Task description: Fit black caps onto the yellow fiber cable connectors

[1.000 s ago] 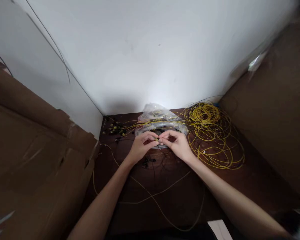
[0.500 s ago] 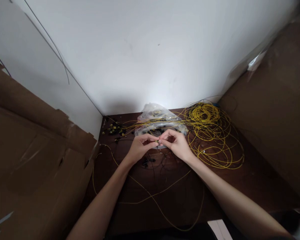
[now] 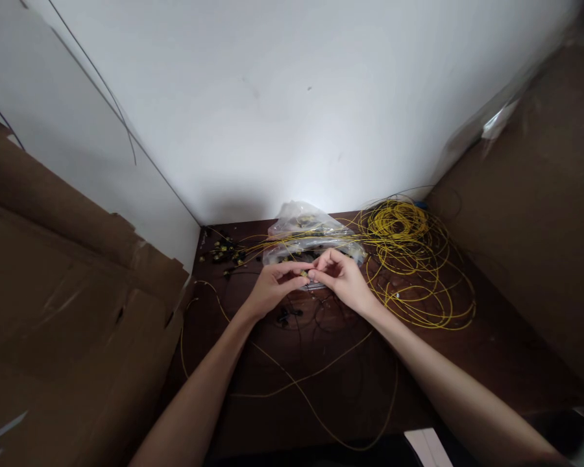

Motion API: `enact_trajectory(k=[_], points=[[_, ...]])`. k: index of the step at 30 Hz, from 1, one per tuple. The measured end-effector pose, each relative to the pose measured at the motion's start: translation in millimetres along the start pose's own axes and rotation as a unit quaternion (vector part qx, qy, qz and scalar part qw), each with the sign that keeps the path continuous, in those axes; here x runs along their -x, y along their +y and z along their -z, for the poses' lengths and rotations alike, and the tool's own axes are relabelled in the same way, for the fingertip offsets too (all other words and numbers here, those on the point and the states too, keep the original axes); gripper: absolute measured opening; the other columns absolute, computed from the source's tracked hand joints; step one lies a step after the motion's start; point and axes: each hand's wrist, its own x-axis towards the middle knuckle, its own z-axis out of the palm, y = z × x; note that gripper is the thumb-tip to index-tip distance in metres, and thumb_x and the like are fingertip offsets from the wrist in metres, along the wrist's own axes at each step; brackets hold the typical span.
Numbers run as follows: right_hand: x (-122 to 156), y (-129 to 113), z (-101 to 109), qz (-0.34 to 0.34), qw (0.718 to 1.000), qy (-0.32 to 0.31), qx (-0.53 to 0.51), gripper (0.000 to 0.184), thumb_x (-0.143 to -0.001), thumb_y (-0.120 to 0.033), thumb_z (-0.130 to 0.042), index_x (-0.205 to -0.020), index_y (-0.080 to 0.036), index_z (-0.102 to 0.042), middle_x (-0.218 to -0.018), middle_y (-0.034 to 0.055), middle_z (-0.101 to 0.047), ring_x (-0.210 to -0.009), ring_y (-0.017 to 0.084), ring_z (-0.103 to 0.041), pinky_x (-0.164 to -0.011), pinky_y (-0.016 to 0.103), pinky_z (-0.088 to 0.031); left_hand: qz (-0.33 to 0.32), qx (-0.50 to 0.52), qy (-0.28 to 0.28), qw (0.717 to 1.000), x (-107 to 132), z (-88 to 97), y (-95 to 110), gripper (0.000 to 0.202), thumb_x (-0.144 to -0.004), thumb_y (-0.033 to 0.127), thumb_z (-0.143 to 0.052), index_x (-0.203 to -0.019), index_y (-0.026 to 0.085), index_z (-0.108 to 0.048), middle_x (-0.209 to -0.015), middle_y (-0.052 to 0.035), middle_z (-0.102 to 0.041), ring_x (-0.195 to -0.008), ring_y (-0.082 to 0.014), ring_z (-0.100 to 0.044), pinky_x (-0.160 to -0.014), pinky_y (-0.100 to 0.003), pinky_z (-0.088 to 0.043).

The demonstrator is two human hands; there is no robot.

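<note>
Both hands meet over the middle of the dark table, in front of a clear plastic bag [image 3: 296, 224]. Between the thumb and fingers of my left hand [image 3: 271, 287] is a small yellow-green piece [image 3: 304, 274], too small to name exactly. My right hand [image 3: 343, 279] pinches at the same piece from the right, its fingertips touching those of the left. What the right fingertips grip is partly hidden. A thin dark wire [image 3: 299, 327] hangs below the hands. Small black pieces [image 3: 285, 316] lie on the table beneath them.
Coiled yellow wire [image 3: 399, 224] lies at the right, its strands running left across the bag to several yellow-and-black pieces [image 3: 226, 250]. A loose yellow wire [image 3: 292, 377] loops across the front. Cardboard stands left [image 3: 68, 311] and right [image 3: 535, 214]; a white wall [image 3: 296, 117] rises behind.
My fingertips have shifted slightly, and more of the yellow-green piece shows between them. Both forearms stay nearly in place.
</note>
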Motion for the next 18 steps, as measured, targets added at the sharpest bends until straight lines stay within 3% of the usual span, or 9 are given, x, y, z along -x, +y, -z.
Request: enact_trajectory(k=[5, 8, 13, 15, 18], points=[[2, -6, -3, -0.013, 0.999, -0.026, 0.014, 0.021, -0.076, -0.033, -0.064, -0.073, -0.020, -0.048, -0.067, -0.0010, -0.060, -0.063, 0.012, -0.057, -0.061, 0.026, -0.045, 0.000, 0.058, 0.025, 0.998, 1, -2.5, 4, 0.024, -0.070, 0.023, -0.068, -0.093, 0.017, -0.068, -0.082, -0.0030, -0.068, -0.073, -0.0131, -0.060, -0.070, -0.025, -0.047], [6, -15, -9, -0.046, 0.991, -0.103, -0.073, 0.022, -0.076, -0.032, -0.064, -0.078, -0.019, -0.046, -0.069, -0.0002, -0.064, -0.065, 0.012, -0.061, -0.065, 0.027, -0.048, -0.005, 0.099, 0.074, 0.992, 2, -2.5, 4, 0.025, -0.069, 0.025, -0.068, -0.093, 0.016, -0.068, -0.076, -0.0018, -0.066, -0.065, -0.0105, -0.058, -0.064, -0.022, -0.046], [9, -27, -6, -0.119, 0.947, -0.212, -0.209, 0.023, -0.071, -0.029, -0.069, -0.082, -0.017, -0.052, -0.064, -0.0010, -0.065, -0.059, 0.011, -0.060, -0.061, 0.027, -0.049, -0.015, 0.130, 0.183, 0.974, -2, 6.9, 4, 0.030, -0.066, 0.029, -0.071, -0.093, 0.016, -0.067, -0.074, -0.0010, -0.063, -0.056, -0.0058, -0.050, -0.051, -0.017, -0.040], [6, -28, 4, -0.126, 0.940, -0.195, -0.251, 0.020, -0.070, -0.030, -0.069, -0.078, -0.018, -0.056, -0.060, -0.0021, -0.061, -0.054, 0.011, -0.057, -0.056, 0.026, -0.048, -0.022, 0.151, 0.228, 0.962, -4, 13.1, 4, 0.031, -0.065, 0.030, -0.073, -0.092, 0.016, -0.067, -0.071, -0.0004, -0.062, -0.053, -0.0044, -0.047, -0.048, -0.016, -0.037], [-2, -26, 27, -0.080, 0.954, -0.092, -0.273, 0.020, -0.068, -0.036, -0.067, -0.070, -0.021, -0.054, -0.055, -0.0046, -0.051, -0.049, 0.010, -0.049, -0.046, 0.025, -0.043, -0.043, 0.199, 0.293, 0.934, -8, 23.3, 5, 0.034, -0.061, 0.030, -0.076, -0.089, 0.015, -0.066, -0.065, 0.0011, -0.059, -0.050, -0.0035, -0.045, -0.045, -0.015, -0.035]])
